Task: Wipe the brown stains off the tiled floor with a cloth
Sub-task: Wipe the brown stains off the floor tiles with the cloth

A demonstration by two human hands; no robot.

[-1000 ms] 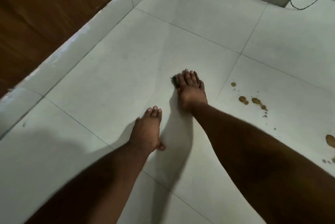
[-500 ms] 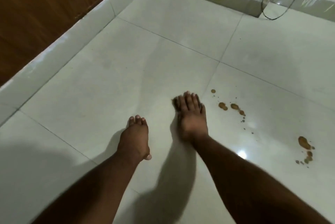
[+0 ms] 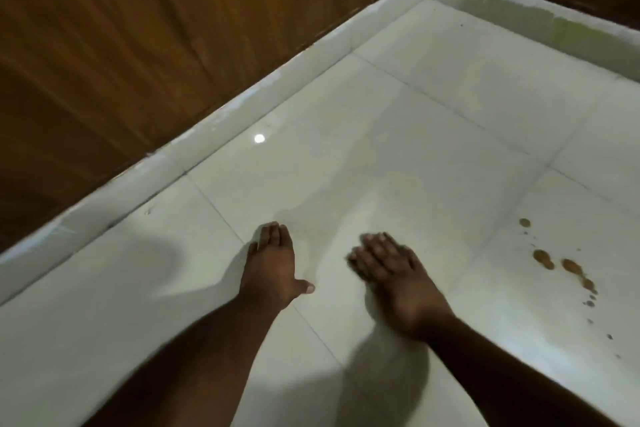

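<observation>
Fingers [image 3: 381, 253] left of stains [image 3: 543, 258] (apart)

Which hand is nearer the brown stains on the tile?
The right hand. It lies flat on the floor just left of the brown stains; the left hand rests farther left, beyond it.

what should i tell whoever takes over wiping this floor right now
Left hand: flat on the pale tiled floor, fingers straight, holding nothing.
Right hand: fingers straight, pressed down on the floor; the cloth cannot be made out under it.
Brown stains: a trail of drops to the right of the right hand, untouched.
Done: nothing visible on that trail.
Left: wipe the whole trail.
</observation>
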